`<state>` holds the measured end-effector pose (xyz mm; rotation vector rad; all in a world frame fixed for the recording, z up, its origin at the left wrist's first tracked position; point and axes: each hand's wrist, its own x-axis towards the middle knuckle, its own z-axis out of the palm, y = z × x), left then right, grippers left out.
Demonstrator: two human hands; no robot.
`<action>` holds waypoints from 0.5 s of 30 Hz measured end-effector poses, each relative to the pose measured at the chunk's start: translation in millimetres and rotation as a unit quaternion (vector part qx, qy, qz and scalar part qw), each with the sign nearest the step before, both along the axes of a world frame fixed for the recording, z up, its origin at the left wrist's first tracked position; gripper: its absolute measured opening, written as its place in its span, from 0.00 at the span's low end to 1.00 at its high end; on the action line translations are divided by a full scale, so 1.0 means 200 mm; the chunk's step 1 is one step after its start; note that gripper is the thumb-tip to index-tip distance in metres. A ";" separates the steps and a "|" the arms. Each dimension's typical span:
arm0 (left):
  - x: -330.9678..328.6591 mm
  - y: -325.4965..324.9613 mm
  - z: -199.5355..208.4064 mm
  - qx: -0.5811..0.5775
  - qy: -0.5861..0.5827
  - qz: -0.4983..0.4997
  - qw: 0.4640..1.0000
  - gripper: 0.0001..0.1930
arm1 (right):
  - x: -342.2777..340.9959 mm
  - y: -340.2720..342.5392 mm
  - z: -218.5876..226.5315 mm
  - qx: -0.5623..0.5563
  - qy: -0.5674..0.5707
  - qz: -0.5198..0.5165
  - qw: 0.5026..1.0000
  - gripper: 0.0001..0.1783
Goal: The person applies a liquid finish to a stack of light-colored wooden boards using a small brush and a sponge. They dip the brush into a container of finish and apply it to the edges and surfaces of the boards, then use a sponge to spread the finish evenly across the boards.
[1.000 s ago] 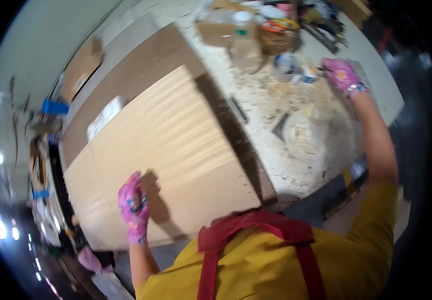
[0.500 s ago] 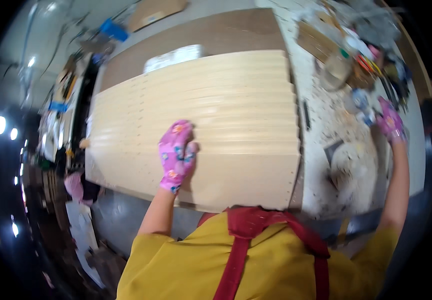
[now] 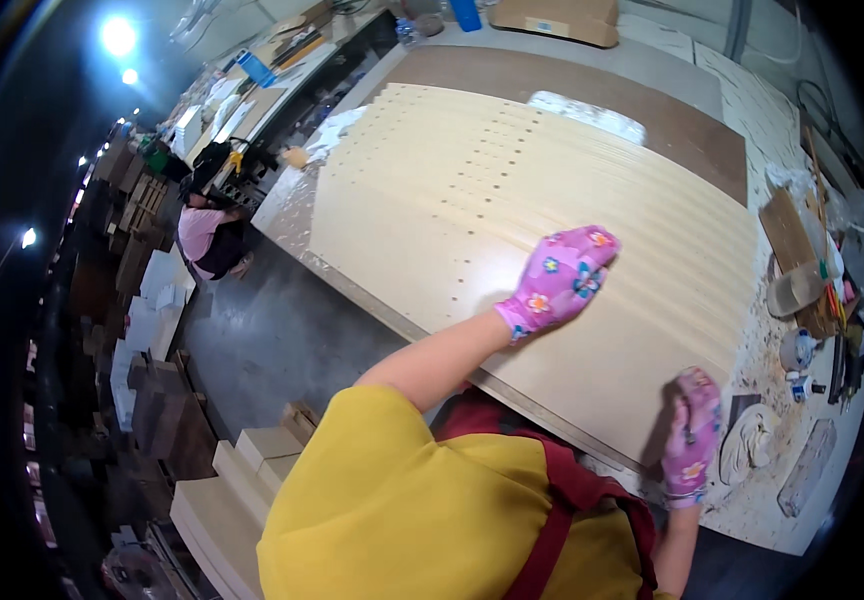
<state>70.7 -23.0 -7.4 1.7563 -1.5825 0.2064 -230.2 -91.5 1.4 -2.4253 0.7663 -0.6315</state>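
Note:
Pale wood-coloured panels lie stacked and fanned on the workbench, with rows of small holes toward their left part. My left hand, in a pink flowered glove, rests on the top panel near its middle. Its fingers are curled in, and whatever they may hold is hidden. My right hand, gloved alike, is at the right end of the near panel. Its fingers are pressed together, with a small dark spot by the thumb that I cannot make out.
A round pale pad and a worn, stained block lie right of the panels. Beyond them are a clear bottle, a tape roll and tools. A person in pink crouches at left. Cut boards are stacked behind me.
My right hand has come back from the tools at the far right to the panel's end. The view has turned left, and my left hand still lies closed on the panel.

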 end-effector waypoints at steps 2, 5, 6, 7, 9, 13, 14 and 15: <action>0.03 0.00 -0.05 -0.032 0.031 -0.032 0.998 0.10 | 0.17 0.16 -0.02 0.006 -0.017 0.047 0.999 0.17; 0.13 0.07 -0.05 -0.059 0.151 -0.161 0.973 0.05 | 0.39 0.30 -0.07 -0.013 -0.065 0.044 0.997 0.18; 0.17 0.11 -0.07 -0.071 0.200 -0.192 0.958 0.04 | 0.48 0.33 -0.08 -0.031 -0.072 0.034 0.996 0.18; 0.22 0.15 -0.09 -0.082 0.254 -0.231 0.936 0.04 | 0.58 0.36 -0.08 -0.050 -0.073 0.015 0.996 0.18; 0.40 0.32 -0.04 -0.102 0.220 -0.255 0.936 0.07 | 0.73 0.40 -0.11 -0.080 -0.086 -0.028 0.993 0.19; 0.89 0.81 -0.06 -0.046 0.146 -0.095 0.984 0.11 | 0.96 0.48 -0.20 -0.116 -0.077 -0.097 0.985 0.22; 1.00 0.94 -0.05 0.022 0.077 0.062 0.995 0.12 | 0.99 0.50 -0.27 -0.184 -0.021 -0.130 0.974 0.22; 1.15 1.07 -0.08 -0.008 0.138 0.110 0.984 0.14 | 1.02 0.50 -0.31 -0.248 0.031 -0.155 0.956 0.23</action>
